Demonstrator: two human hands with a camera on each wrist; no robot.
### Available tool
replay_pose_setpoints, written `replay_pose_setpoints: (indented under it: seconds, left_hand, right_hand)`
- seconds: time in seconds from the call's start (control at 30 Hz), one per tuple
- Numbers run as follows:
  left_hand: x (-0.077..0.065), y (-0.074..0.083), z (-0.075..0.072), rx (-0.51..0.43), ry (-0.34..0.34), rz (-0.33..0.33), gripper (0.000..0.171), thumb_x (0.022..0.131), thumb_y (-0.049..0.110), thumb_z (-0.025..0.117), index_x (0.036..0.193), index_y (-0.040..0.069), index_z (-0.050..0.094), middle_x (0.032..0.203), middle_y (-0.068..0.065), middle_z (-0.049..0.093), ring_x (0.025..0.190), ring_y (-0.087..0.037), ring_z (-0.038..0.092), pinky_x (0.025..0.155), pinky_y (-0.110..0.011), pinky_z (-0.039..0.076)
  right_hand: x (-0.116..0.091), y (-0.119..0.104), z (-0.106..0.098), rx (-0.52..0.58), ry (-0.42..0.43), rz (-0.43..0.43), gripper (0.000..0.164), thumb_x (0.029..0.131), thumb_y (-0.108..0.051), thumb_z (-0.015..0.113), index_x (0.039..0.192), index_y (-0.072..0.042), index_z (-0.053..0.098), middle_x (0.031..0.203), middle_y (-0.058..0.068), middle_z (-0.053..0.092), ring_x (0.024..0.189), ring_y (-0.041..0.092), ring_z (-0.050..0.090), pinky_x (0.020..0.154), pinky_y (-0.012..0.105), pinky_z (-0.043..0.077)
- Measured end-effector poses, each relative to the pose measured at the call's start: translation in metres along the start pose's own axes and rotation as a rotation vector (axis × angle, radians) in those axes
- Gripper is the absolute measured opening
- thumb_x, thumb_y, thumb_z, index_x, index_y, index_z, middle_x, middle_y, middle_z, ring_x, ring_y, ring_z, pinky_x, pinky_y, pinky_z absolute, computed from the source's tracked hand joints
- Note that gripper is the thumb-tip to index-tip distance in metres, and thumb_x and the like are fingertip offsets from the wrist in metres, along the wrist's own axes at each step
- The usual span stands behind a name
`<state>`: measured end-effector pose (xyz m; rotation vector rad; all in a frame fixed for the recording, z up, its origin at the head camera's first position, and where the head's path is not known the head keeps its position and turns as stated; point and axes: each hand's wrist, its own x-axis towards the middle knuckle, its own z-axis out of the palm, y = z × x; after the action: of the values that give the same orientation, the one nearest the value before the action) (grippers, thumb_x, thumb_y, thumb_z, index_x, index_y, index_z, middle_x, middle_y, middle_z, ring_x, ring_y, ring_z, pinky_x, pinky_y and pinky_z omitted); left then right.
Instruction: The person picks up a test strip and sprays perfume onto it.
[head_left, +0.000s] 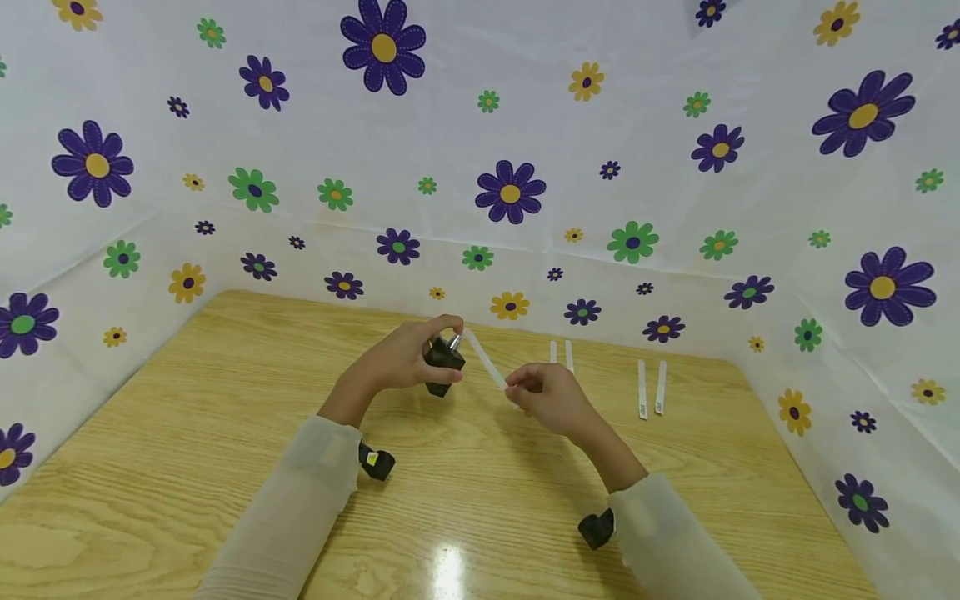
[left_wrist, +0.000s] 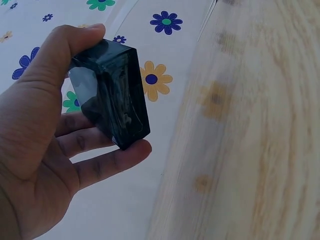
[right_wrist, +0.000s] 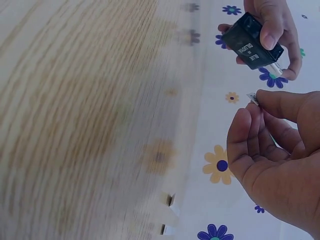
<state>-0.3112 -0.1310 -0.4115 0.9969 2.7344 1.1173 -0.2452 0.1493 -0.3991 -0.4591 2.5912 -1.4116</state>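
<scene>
My left hand (head_left: pixel 401 357) grips a dark, faceted glass perfume bottle (head_left: pixel 444 357) above the far half of the table. Its index finger rests at the silver spray nozzle (head_left: pixel 454 342), and the bottle leans toward the right. Pale lettering shows on the bottle (right_wrist: pixel 252 42) in the right wrist view. Between thumb and fingertips, my right hand (head_left: pixel 551 398) pinches one end of a white paper test strip (head_left: pixel 486 360). The strip slants up and left, its far end close by the nozzle. In the left wrist view, fingers wrap the bottle (left_wrist: pixel 117 95) from below.
Two white strips (head_left: pixel 553 352) lie near the table's back edge, partly behind the right hand. Another pair of printed strips (head_left: pixel 642 392) lies farther right on the wooden table (head_left: pixel 465 492). A flower-patterned cloth (head_left: pixel 450 142) encloses the back and sides.
</scene>
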Motion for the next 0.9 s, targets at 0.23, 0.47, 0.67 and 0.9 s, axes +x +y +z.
replay_pose_setpoints:
  seconds: [0.23, 0.47, 0.67, 0.9]
  left_hand:
    - [-0.0012, 0.0012, -0.0007, -0.038, -0.005, -0.01, 0.067, 0.084, 0.044, 0.084, 0.141, 0.033, 0.049, 0.099, -0.007, 0.06, 0.085, -0.023, 0.055, 0.075, -0.039, 0.048]
    - [-0.0018, 0.0021, -0.0008, -0.061, 0.003, 0.001, 0.067, 0.084, 0.041, 0.084, 0.141, 0.029, 0.05, 0.099, -0.008, 0.06, 0.084, -0.024, 0.056, 0.074, -0.038, 0.048]
    - [-0.0011, 0.0002, 0.0, -0.073, 0.002, 0.001, 0.066, 0.085, 0.037, 0.084, 0.141, 0.025, 0.051, 0.097, -0.009, 0.06, 0.082, -0.023, 0.056, 0.071, -0.037, 0.048]
    - [-0.0009, -0.0002, -0.0001, -0.047, 0.016, 0.002, 0.062, 0.087, 0.035, 0.083, 0.138, 0.03, 0.048, 0.096, -0.01, 0.06, 0.078, -0.024, 0.056, 0.066, -0.037, 0.048]
  right_hand:
    - [-0.0001, 0.001, 0.0005, -0.007, 0.001, -0.013, 0.014, 0.1, -0.01, 0.066, 0.108, 0.0, 0.072, 0.097, 0.02, 0.071, 0.08, 0.032, 0.066, 0.075, 0.05, 0.057]
    - [-0.0007, -0.0006, -0.0001, -0.021, 0.003, -0.016, 0.014, 0.1, -0.01, 0.066, 0.108, 0.0, 0.072, 0.095, 0.02, 0.071, 0.074, 0.021, 0.064, 0.072, 0.046, 0.057]
    - [-0.0017, -0.0013, -0.0004, -0.03, 0.001, -0.016, 0.014, 0.1, -0.01, 0.066, 0.108, 0.0, 0.072, 0.096, 0.02, 0.071, 0.076, 0.028, 0.066, 0.072, 0.046, 0.057]
    - [-0.0019, -0.0003, -0.0007, -0.032, 0.003, -0.015, 0.014, 0.1, -0.01, 0.066, 0.109, -0.001, 0.072, 0.095, 0.02, 0.071, 0.076, 0.028, 0.065, 0.071, 0.045, 0.056]
